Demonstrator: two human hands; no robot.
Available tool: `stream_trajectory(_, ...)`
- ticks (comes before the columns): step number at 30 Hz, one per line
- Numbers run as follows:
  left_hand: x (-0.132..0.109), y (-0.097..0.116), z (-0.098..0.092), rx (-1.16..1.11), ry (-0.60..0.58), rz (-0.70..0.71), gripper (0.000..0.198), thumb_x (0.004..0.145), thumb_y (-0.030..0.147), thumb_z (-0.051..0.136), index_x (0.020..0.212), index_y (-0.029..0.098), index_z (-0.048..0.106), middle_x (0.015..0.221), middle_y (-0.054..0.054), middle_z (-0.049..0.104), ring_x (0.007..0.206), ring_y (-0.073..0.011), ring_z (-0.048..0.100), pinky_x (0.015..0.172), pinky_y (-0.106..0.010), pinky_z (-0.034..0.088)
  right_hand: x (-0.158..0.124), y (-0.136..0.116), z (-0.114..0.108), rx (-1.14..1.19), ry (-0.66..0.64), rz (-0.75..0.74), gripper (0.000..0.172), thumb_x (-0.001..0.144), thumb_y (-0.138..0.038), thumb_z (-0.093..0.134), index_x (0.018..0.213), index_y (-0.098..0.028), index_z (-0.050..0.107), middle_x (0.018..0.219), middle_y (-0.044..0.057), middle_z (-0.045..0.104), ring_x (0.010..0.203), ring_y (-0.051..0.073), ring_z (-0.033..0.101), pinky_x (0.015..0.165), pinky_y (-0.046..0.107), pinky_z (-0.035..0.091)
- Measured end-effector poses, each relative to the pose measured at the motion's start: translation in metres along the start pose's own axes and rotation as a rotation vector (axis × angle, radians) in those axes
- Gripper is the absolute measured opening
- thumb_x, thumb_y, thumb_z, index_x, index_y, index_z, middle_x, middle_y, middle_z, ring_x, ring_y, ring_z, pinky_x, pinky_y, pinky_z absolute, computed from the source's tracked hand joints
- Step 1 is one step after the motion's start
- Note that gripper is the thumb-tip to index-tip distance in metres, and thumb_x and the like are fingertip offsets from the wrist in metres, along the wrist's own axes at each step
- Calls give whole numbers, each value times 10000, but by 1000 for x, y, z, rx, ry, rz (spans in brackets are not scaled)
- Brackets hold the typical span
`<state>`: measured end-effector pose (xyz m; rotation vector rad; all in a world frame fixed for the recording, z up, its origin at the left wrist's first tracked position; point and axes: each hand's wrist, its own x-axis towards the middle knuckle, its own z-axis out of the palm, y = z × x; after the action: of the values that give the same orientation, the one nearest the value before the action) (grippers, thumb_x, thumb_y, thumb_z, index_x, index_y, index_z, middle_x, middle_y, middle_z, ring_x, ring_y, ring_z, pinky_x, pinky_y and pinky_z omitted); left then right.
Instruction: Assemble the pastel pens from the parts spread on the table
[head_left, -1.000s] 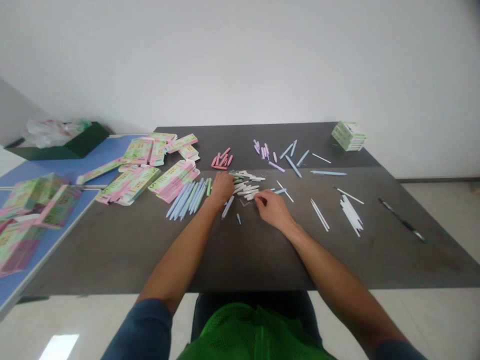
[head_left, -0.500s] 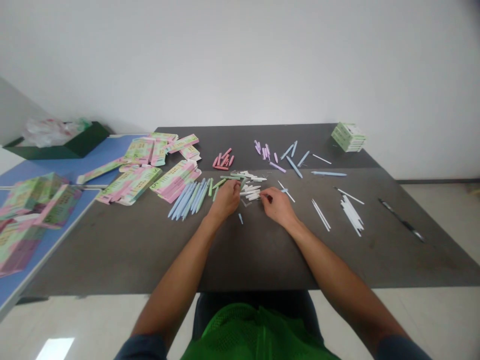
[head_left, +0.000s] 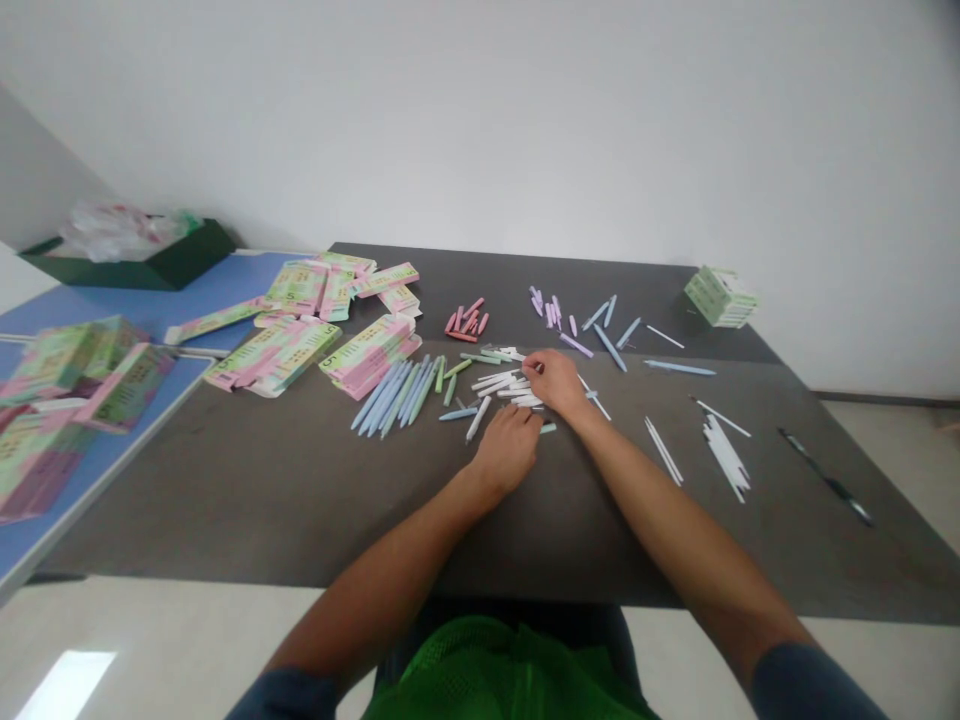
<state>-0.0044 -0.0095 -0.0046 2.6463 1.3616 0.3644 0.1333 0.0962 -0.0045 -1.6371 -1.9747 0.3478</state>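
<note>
White pen parts [head_left: 495,382] lie in a loose pile in the middle of the dark table. My left hand [head_left: 510,448] rests at the near side of the pile, fingers curled down and together; what is under them is hidden. A pale green piece [head_left: 548,428] shows just beyond its fingertips. Over the far right side of the pile, my right hand [head_left: 553,380] is closed in a pinch, too small to make out what it holds. To the left of my left hand lie a blue piece [head_left: 457,413] and a white barrel [head_left: 478,419]. Several light blue pen barrels [head_left: 390,395] lie in a row farther left.
Red pieces [head_left: 466,320] and purple pieces [head_left: 555,312] lie beyond the pile. Printed cartons [head_left: 371,352] cover the left. Blue barrels [head_left: 610,346], white sticks [head_left: 724,457], a black pen [head_left: 825,477] and a green-white box stack [head_left: 721,296] are right. A green tray [head_left: 157,262] stands far left.
My left hand has moved right and nearer to me, uncovering the blue piece and white barrel. My right hand has shifted to the pile's far side. The whole view has turned slightly.
</note>
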Motion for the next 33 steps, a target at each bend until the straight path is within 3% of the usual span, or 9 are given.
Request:
stream_trajectory(8, 2, -9, 5, -66, 13, -36, 191, 975, 256, 510, 959, 155, 671, 1051, -103, 664, 1040, -251, 575, 993, -399, 450, 41, -14, 31, -182, -106, -48, 206, 900, -213, 609, 1020, -180, 773, 1049, 122, 726, 976, 220, 668, 895, 284, 472)
stream_trajectory(22, 2, -16, 3, -182, 6, -30, 161, 906, 238, 593, 978, 164, 716, 1013, -103, 683, 1030, -258, 596, 1003, -396, 465, 45, -21, 23, -287, -184, -117, 193, 804, -112, 642, 944, -134, 772, 987, 166, 735, 930, 245, 659, 874, 312, 473)
stream_trajectory(27, 3, -25, -8, -291, 82, -67, 182, 912, 204, 558, 956, 161, 729, 971, -97, 693, 1011, -233, 616, 975, -358, 479, 22, -11, -6, -241, -103, -115, 220, 798, -59, 606, 983, -112, 712, 1016, 172, 705, 982, 267, 618, 906, 345, 442)
stream_trajectory(33, 0, -30, -10, -330, 41, -36, 114, 829, 189, 649, 901, 180, 736, 942, -80, 685, 963, -230, 619, 932, -348, 495, -45, 16, -42, -208, -165, -113, 164, 830, -45, 569, 875, -171, 664, 888, 94, 709, 865, 226, 616, 839, 322, 411)
